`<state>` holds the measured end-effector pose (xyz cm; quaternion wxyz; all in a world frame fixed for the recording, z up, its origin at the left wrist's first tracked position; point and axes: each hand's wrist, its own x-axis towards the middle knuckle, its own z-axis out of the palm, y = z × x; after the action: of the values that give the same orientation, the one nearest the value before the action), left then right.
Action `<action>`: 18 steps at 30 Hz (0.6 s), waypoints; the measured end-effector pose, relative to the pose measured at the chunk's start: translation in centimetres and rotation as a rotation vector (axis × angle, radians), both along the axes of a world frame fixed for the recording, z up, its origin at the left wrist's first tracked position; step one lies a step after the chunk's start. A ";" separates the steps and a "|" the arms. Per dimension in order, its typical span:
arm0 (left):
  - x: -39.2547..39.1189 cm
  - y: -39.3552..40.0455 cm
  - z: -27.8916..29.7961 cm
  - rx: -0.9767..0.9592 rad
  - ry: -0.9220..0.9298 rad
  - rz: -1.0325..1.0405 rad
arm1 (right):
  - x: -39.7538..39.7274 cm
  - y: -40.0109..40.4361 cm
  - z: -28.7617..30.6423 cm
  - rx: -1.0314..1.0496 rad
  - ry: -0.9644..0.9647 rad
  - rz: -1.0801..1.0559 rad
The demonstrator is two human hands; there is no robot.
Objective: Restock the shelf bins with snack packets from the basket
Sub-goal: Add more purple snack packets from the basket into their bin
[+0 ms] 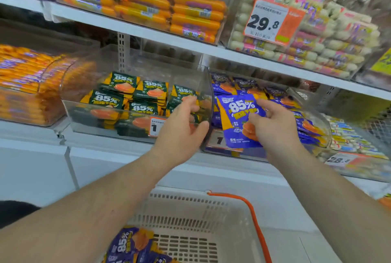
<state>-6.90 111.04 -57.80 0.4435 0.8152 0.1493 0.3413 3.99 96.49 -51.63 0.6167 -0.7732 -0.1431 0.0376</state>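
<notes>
Head view, looking forward and down along both bare forearms toward a shop shelf. The right hand (pixel 273 123) pinches a blue snack packet (pixel 240 121) marked 85%, holding it upright at the front edge of the clear blue-packet bin (pixel 317 123), which sits on the middle shelf board (pixel 105 138) and already holds a layer of matching blue packets. The left hand (pixel 182 127) grips the front right corner of the neighbouring clear bin (pixel 84 110), thumb hooked round the curved wall where the two bins meet, fingers curled over the rim; that bin holds green packets (pixel 105 100) of the same brand in neat stacks. Below, near the bottom edge of the view, a beige plastic basket (pixel 190 216) with an orange handle (pixel 254 216) holds a few more blue packets (pixel 127 243) in its near left corner. Price tags (pixel 266 19) hang on the upper shelf bins of orange and pale sausage sticks. The step in hand appears to be placing this blue packet into its bin while the left hand steadies the divider. The next move likely calls for carrying the packet over the front rim, laying it on the existing pile, letting go, then reaching down to the basket for another.
</notes>
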 end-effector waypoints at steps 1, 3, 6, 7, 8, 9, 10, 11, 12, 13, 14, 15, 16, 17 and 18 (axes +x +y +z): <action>0.1 0.3 -0.4 0.131 0.038 0.007 | 1.3 0.6 0.7 -0.008 -0.015 -0.035; 0.2 0.5 -1.3 0.392 0.155 0.025 | 3.8 2.0 1.6 -0.022 -0.029 -0.074; 0.3 0.6 -2.7 0.597 0.298 0.021 | 6.6 4.4 1.6 -0.179 -0.076 -0.107; 0.4 0.6 -3.0 0.640 0.316 0.026 | 7.0 5.1 1.5 -0.263 -0.106 -0.102; 0.5 0.7 -3.2 0.673 0.321 0.033 | 7.4 5.8 1.3 -0.338 -0.131 -0.090; 0.6 0.8 -3.3 0.699 0.326 0.041 | 7.2 6.2 1.1 -0.413 -0.149 -0.072; 0.7 0.8 -3.5 0.717 0.330 0.049 | 7.0 6.6 0.9 -0.508 -0.175 -0.057; 0.8 0.9 -3.6 0.725 0.331 0.053 | 6.7 6.9 0.7 -0.624 -0.213 -0.048; 0.9 0.9 -3.6 0.728 0.320 0.056 | 6.5 7.0 0.3 -0.759 -0.251 -0.044; 1.0 1.0 -3.6 0.729 0.301 0.059 | 6.4 7.0 0.0 -0.880 -0.281 -0.047; 1.0 1.0 -3.5 0.709 0.300 0.052 | 6.5 7.0 -0.3 -0.958 -0.289 -0.045; 0.9 1.0 -3.5 0.678 0.301 0.042 | 6.4 6.9 -0.5 -0.997 -0.299 -0.045; 0.8 0.9 -3.5 0.655 0.298 0.032 | 6.3 6.9 -0.7 -1.012 -0.302 -0.043; 0.8 0.9 -3.4 0.643 0.282 0.032 | 6.2 6.7 -0.7 -1.025 -0.307 -0.037; 0.8 0.8 -3.4 0.615 0.264 0.034 | 6.1 6.6 -0.7 -1.031 -0.306 -0.031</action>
<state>-6.11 111.83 -61.16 0.1479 0.9454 0.1092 0.2691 10.07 103.07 -52.34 0.1298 -0.9743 -0.1829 -0.0190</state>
